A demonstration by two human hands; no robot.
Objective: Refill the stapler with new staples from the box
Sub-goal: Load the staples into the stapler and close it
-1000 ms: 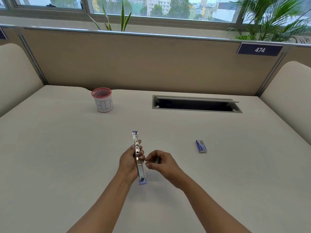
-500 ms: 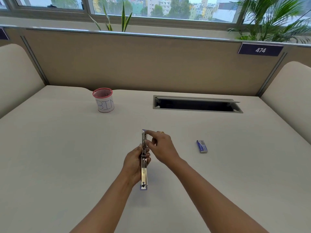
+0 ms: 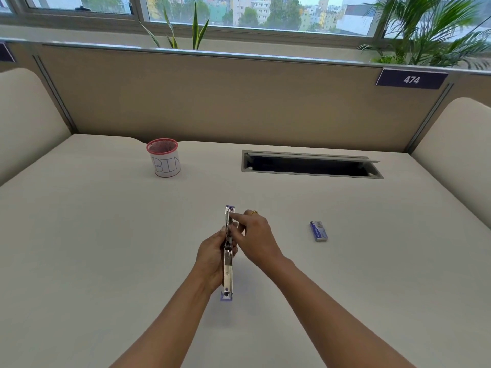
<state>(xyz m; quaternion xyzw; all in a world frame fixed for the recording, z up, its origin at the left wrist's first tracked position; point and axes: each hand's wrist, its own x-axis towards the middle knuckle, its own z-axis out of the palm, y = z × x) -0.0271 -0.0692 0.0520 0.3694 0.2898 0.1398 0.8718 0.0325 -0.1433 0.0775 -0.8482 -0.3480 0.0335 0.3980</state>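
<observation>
Stapler [image 3: 228, 264]: lay lengthwise away from the person, between both hands, low over the table [image 3: 106, 261]. Metal rail faced up, purple caps at both ends. Couldn't tell if the near end touched the table.
Left hand [image 3: 211, 257]: grip wrapped round the stapler's mid-section from the left side, clamped on it and carrying it.
Right hand [image 3: 256, 235]: grip pinched on the far part of the stapler, index tip w/ thumb just below it. Too small to tell if a staple strip sat under the fingers.
Staple box [image 3: 318, 231]: small and blue, flat on the table well to the right, apart from both hands.
Handling (judged): stapler prob. light but rigid, w/ smooth metal that could slip. Hinge and spring pusher could snap shut, so keep fingertips off the rail mouth.
Where to hold (judged): body sides at the middle, as the left hand did, leaving the rail free.
Staples (judged): strips brittle and break easily, so pinch by the long sides and support the full length.
Bin cup [image 3: 164, 162]: far left, not involved.
</observation>
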